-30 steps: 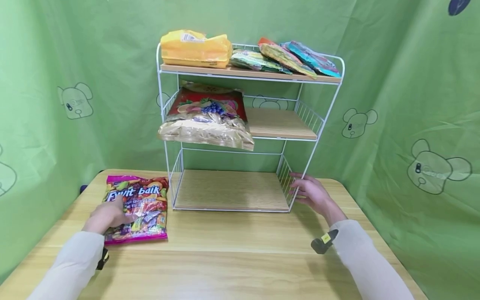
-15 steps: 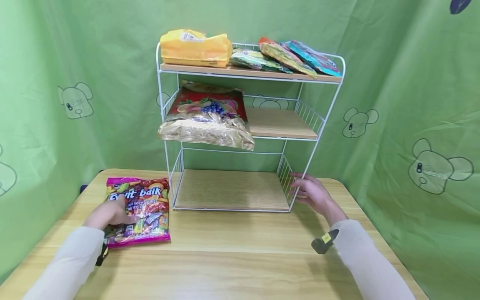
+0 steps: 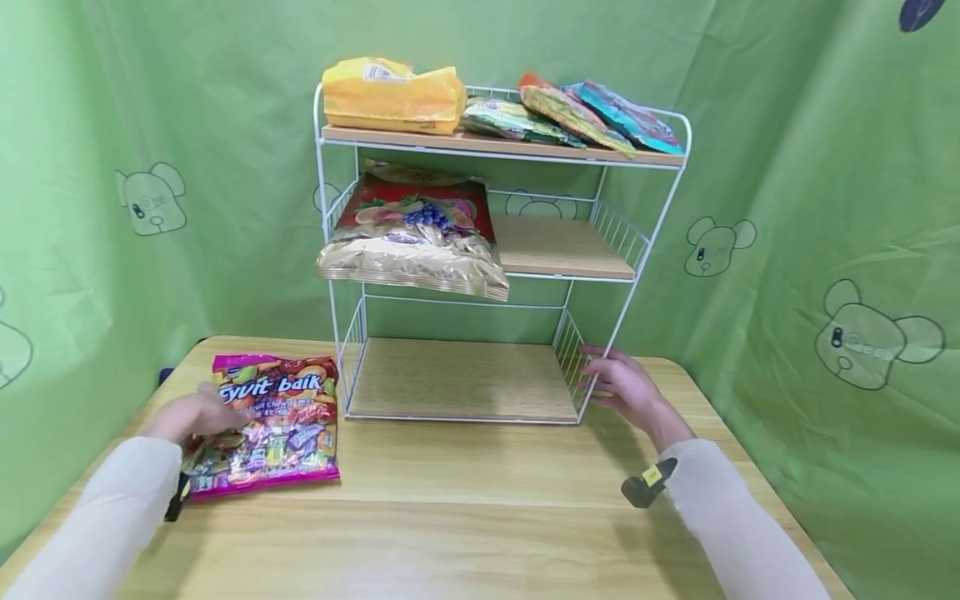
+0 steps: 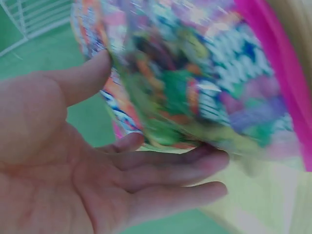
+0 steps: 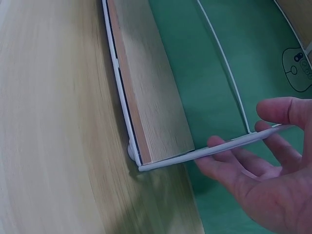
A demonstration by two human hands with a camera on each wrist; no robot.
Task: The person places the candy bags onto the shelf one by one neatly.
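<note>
At the table's left lies a pink-edged bag of fruit chewy candy (image 3: 288, 425). My left hand (image 3: 197, 417) is at the bag's left edge. In the left wrist view the thumb touches one face of the candy bag (image 4: 195, 83), while the rather straight fingers (image 4: 165, 168) reach along its lower edge. The contact at the fingertips is partly hidden. On the right, my right hand (image 3: 626, 387) holds the side of a white wire shelf rack (image 3: 465, 419). The right wrist view shows its fingers (image 5: 243, 170) hooked past the rack's wire rod (image 5: 219, 148), with the thumb on the other side.
A gold and red candy bag (image 3: 420, 229) overhangs the middle shelf's front edge. On the top shelf are a yellow package (image 3: 393, 100) and several flat packets (image 3: 570, 117). Green cloth (image 3: 247, 267) hangs behind and beside the table (image 3: 465, 533).
My left hand has slid from the front of the fruit candy bag to its left edge. The bag has shifted slightly toward me. The right hand stays on the rack.
</note>
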